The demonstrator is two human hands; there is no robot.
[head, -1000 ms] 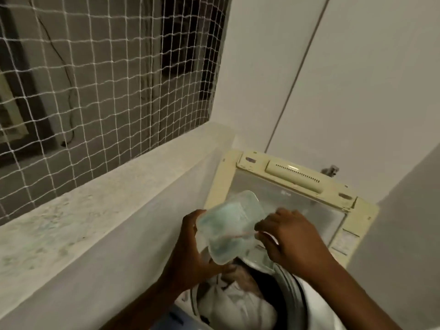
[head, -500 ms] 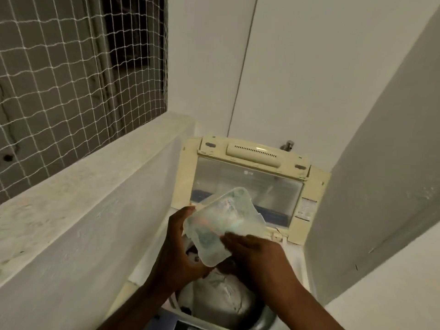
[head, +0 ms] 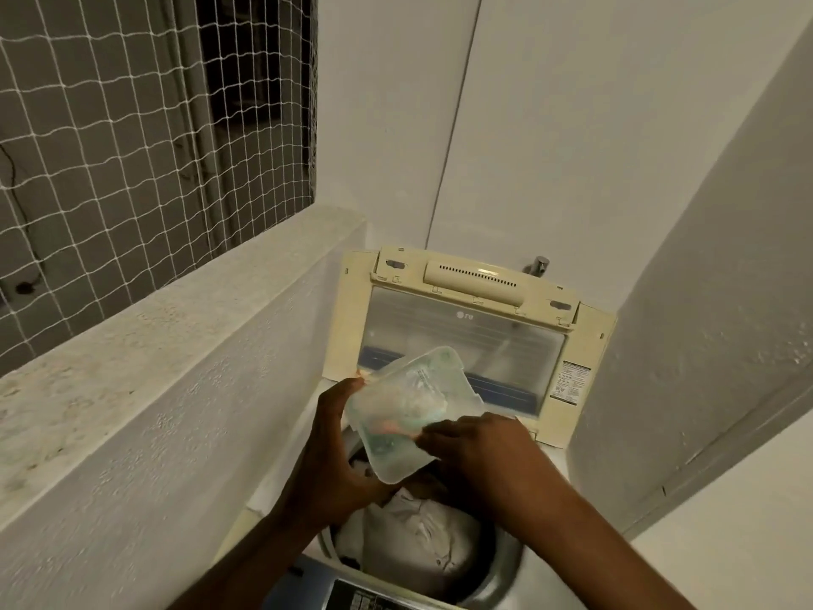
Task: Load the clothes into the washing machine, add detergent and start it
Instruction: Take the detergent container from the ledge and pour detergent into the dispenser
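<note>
A top-loading washing machine (head: 541,570) stands below me with its yellowed lid (head: 466,328) raised against the back wall. White and pale clothes (head: 418,543) fill the drum. Over the drum, my left hand (head: 334,468) grips a clear plastic container (head: 404,411), tilted on its side, with pale contents and something orange inside. My right hand (head: 479,446) is at the container's right edge, fingers closed against it. The machine's dark control panel (head: 365,598) shows at the bottom edge.
A low white parapet wall (head: 154,389) runs along the left, with white netting (head: 132,125) above it. A white wall (head: 704,345) boxes in the machine on the right. A metal tap (head: 539,264) sticks out behind the lid.
The view has swung right and down, bringing the lid and drum towards the centre. Both hands stay on the container over the drum; my right hand has slid lower along its edge.
</note>
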